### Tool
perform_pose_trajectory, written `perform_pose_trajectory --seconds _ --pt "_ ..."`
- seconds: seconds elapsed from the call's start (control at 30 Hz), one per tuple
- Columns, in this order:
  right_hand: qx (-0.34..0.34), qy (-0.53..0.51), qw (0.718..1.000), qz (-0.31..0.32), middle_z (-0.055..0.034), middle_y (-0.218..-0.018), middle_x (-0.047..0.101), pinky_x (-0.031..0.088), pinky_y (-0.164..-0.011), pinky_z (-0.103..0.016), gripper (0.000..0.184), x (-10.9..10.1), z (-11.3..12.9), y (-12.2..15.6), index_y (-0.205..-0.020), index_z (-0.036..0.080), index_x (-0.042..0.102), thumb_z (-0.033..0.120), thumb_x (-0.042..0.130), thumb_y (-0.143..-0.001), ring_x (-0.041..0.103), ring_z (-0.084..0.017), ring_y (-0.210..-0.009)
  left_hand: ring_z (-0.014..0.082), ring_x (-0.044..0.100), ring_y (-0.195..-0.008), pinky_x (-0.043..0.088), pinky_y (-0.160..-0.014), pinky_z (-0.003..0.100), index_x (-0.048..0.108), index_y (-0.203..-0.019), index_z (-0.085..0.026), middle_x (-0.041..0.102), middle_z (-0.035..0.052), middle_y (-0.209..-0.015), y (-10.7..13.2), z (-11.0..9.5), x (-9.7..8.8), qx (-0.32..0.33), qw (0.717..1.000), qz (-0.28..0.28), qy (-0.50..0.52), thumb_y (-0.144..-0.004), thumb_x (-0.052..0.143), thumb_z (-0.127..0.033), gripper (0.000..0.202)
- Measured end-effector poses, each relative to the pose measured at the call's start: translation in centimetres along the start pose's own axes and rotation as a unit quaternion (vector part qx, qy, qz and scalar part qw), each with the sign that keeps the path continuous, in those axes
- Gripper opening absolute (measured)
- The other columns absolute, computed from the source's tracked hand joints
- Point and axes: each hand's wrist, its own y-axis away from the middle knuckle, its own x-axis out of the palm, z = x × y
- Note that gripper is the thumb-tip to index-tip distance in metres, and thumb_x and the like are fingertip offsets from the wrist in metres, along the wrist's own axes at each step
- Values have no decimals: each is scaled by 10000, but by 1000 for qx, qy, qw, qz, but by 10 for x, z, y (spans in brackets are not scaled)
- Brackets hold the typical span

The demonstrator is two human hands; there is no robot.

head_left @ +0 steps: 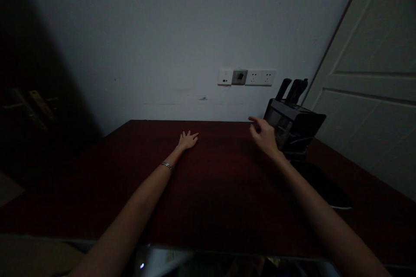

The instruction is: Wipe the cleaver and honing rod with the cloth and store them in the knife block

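My left hand (pixel 187 140) lies flat on the dark red table (pixel 208 181), fingers spread, holding nothing. A thin bracelet (pixel 167 165) circles that wrist. My right hand (pixel 264 135) hovers above the table just left of a black knife block (pixel 290 127), fingers loosely apart and slightly curled, with nothing in them. It is close to the block's left side; whether it touches is unclear. Two or three dark knife handles (pixel 292 88) stick up from the block.
A row of wall sockets (pixel 247 77) sits on the grey wall behind the table. A white door (pixel 373 95) stands at the right. A dark flat object (pixel 321 186) with a pale edge lies on the table behind my right forearm. The room is dim.
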Motion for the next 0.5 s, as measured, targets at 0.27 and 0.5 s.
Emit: perform_pose_trajectory --seconds 0.27,0.5 --pt "-44 159 936 -310 -142 -1170 535 334 -946 -447 392 -99 -25 -4 -1156 110 487 186 483 -772 451 -247 -1120 378 169 -1313 176 -1019 514 284 -1358 -384 224 18 -1465 0 -1 1 0 1000 -2 -2 -864 193 -529 523" --pt "90 193 933 -289 -244 -1307 375 261 -985 -506 753 -108 -69 6 -1272 68 378 502 609 -702 326 -336 -1215 374 184 -1310 186 -1015 513 289 -1357 -382 232 25 -1462 1 -1 -3 -2 1000 1 -9 -868 186 -520 519"
